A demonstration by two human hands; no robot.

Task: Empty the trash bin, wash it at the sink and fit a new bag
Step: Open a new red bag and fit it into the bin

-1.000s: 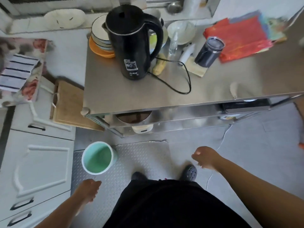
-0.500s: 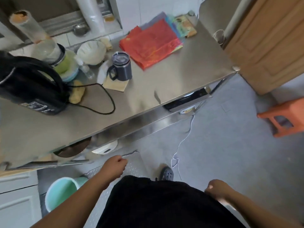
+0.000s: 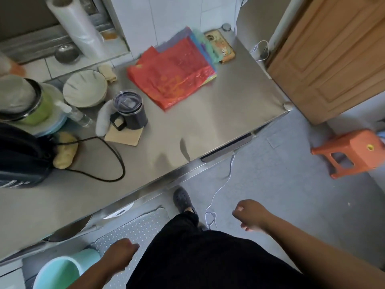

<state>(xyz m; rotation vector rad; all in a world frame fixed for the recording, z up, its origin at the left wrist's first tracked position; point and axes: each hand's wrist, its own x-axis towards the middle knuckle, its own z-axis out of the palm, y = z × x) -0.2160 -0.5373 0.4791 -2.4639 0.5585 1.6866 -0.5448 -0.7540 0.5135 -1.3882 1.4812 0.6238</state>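
The mint-green trash bin (image 3: 62, 272) is seen at the lower left of the frame, standing on the floor beside a patterned metal floor plate (image 3: 133, 228), its open mouth turned upward and its inside showing bare, with no bag visible. Part of the bin is cut off by the left forearm. The left hand (image 3: 119, 254) is held just right of the bin's rim, its fingers curled into a loose fist; nothing is gripped by it, and whether the bin is touched cannot be told. The right hand (image 3: 251, 214) is held in the lower middle-right of the frame above the grey floor, its fingers also curled inward and empty. A thin white cord (image 3: 220, 186) is trailed across the floor just left of that hand.

The upper half of the frame is filled by a steel table (image 3: 208, 126). A stack of coloured plastic bags (image 3: 173, 74), red uppermost, is laid flat near its far edge. A dark lidded mug (image 3: 130, 110) is set on a tan mat left of the bags, and a black kettle (image 3: 18, 155) is seen at the left edge. An orange stool (image 3: 352, 153) is placed at the right, below a wooden door (image 3: 333, 57).
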